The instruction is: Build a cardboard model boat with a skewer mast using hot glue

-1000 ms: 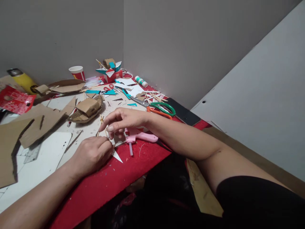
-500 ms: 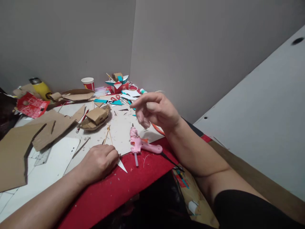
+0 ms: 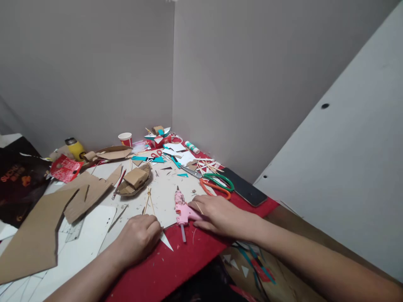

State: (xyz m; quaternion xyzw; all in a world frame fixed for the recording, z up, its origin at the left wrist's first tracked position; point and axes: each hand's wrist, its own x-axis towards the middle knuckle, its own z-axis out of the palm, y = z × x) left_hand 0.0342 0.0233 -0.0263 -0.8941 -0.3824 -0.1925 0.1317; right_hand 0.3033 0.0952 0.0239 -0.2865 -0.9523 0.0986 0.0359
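Glue gun (image 3: 181, 208), pink, lies on its side approx centre of my head-cam feed, where the white sheet (image 3: 163, 197) meets the red cloth (image 3: 176, 268). Its nozzle aims to 12 o'clock and a glue stick pokes out toward 6. Right hand (image 3: 220, 214) comes in from 4 o'clock & rests palm-down on the gun's handle, fingers fairly flat over it; I can't tell if they wrap round it. Left hand (image 3: 138, 235), at 8 o'clock of the gun & just beside it, is balled into a loose fist, knuckles up, pinching a paper triangle (image 3: 166, 242) whose white tip sticks out toward 5 o'clock. Thin skewers (image 3: 147, 201) run from that fist toward 12. Scissors (image 3: 217, 184) w/ green & orange handles sit at 2 o'clock of the gun, near the right hand, w/ a black phone (image 3: 245, 192) just past them. Cardboard boat (image 3: 135, 182) is at 10 o'clock, well apart. Paper cup (image 3: 125, 138) & yellow bottle (image 3: 74, 147) stand far back by the wall. Big cardboard sheets (image 3: 34, 235) fill the 9 o'clock side.
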